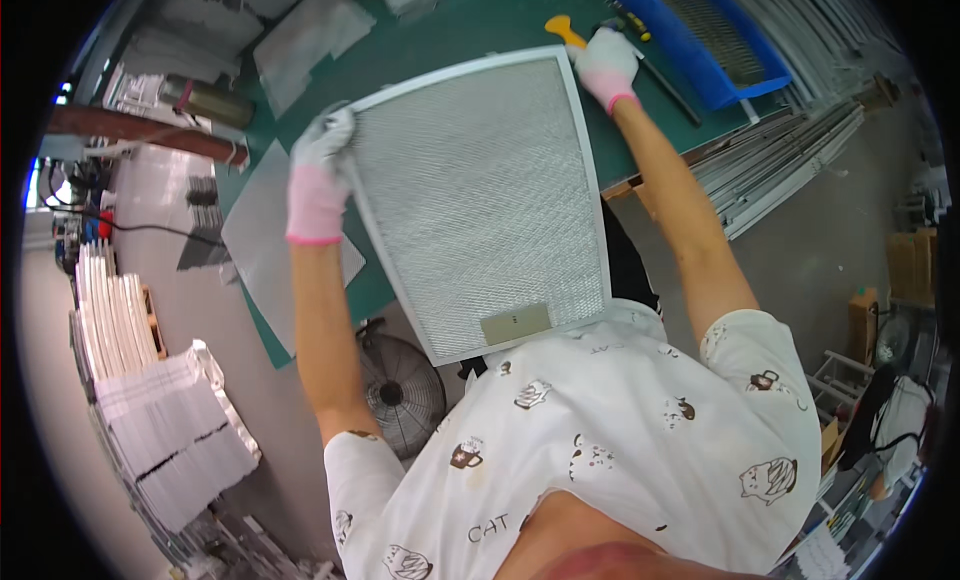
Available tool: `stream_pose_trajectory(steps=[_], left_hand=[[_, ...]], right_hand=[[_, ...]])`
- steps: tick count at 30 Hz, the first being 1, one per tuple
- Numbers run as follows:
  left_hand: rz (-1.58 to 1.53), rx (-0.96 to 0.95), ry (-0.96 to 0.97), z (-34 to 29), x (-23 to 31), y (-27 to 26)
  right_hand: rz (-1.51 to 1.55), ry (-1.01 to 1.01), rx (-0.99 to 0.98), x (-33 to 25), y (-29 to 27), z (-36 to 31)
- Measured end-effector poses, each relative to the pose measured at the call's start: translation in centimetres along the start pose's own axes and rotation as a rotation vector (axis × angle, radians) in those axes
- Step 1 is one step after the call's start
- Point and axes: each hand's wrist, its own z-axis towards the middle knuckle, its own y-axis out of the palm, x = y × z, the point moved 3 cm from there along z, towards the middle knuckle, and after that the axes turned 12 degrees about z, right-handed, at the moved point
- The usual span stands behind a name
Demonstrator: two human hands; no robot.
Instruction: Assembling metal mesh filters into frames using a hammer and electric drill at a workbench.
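A metal mesh filter panel (480, 200) with a pale metal frame stands tilted between the green table and my body, its lower edge by my shirt. A small plain plate (516, 324) sits near that lower edge. My left hand (322, 170), in a white and pink glove, is closed on the frame's upper left corner. Just beyond the upper right corner, my gloved right hand (608, 65) is closed around a yellow tool (566, 30); its flared end sticks out to the left, and the rest is hidden by the fingers.
On the green table (440, 30) lie loose mesh sheets (305, 50) at the left and a blue bin (715, 40) of metal parts at the right. A dark rod (672, 92) lies beside the bin. Metal strips (780, 170) are stacked rightward; a floor fan (400, 392) stands below.
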Motion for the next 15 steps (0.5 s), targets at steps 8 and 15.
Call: stream_pose_trajectory(steps=[8,15], left_hand=[[-0.246,0.12,-0.263,-2.1,-9.5,0.8],[-0.282,0.161,-0.237,-3.6,-9.9,1.9]], right_hand=[[0.465,-0.572,0.032,-2.5,-7.8,-11.8],[0.06,-0.358,-0.157,-5.7,-3.7,-17.4]])
